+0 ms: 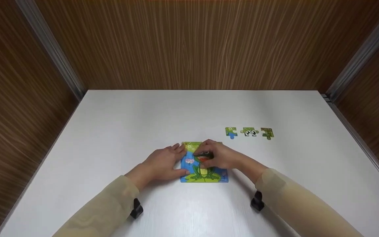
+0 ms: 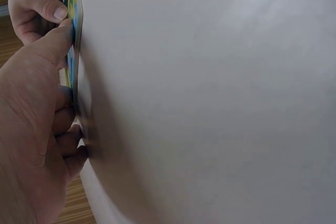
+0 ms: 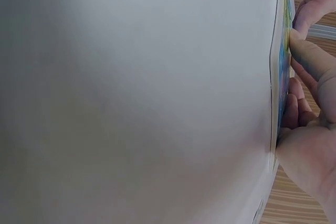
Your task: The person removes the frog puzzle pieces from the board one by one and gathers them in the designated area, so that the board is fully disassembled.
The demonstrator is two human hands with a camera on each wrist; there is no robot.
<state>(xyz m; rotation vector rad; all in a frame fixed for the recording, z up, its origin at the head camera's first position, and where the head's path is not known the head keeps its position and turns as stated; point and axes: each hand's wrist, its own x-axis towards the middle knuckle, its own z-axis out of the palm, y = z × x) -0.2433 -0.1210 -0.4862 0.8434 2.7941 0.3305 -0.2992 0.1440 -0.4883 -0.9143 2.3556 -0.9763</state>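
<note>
A square frog jigsaw puzzle point(image 1: 204, 179) in a shallow tray lies flat on the white table. My left hand point(image 1: 164, 163) rests at its left side, thumb and fingertips over the rim; in the left wrist view the left thumb point(image 2: 55, 43) lies on its edge. Over the puzzle's middle, my right hand point(image 1: 220, 156) has its fingers curled, with thumb and fingertips around a puzzle piece point(image 1: 204, 159) bearing the frog's red mouth. That hand covers the upper right of the picture. In the right wrist view, the right thumb point(image 3: 310, 56) reaches onto the puzzle.
Three loose puzzle pieces lie in a row behind and right of the puzzle: a green-and-blue piece point(image 1: 231, 132), an eyes piece point(image 1: 250, 132) and a brown-green piece point(image 1: 267, 133). Wood-grain panels point(image 1: 189, 46) enclose the white table point(image 1: 127, 112) at the back and sides.
</note>
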